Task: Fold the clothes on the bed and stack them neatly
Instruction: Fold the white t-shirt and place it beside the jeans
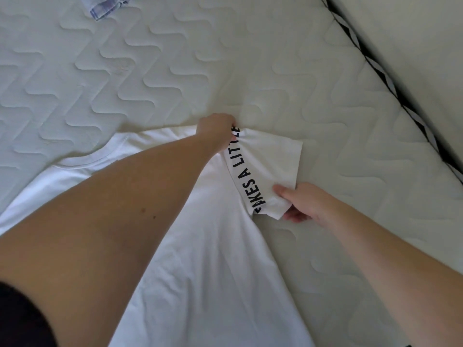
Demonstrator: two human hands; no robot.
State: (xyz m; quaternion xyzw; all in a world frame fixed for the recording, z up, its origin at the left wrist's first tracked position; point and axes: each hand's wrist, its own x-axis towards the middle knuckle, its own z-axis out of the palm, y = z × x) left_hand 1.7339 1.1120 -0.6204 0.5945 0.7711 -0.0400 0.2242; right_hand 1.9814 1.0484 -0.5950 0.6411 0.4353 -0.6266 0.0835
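A white T-shirt [213,259] lies spread on the quilted mattress [150,71], its collar to the left and its body running toward the bottom of the view. Its right sleeve [273,159] is turned over and shows black printed letters along the fold. My left hand [218,128] reaches across the shirt and pinches the sleeve's top at the shoulder. My right hand [300,201] grips the sleeve's lower hem, thumb on top and fingers underneath.
A piece of blue checked cloth [107,6] lies at the mattress's far edge, top left. The mattress's right edge, with black-and-white piping [383,71], runs diagonally at the upper right. Bare mattress surrounds the shirt.
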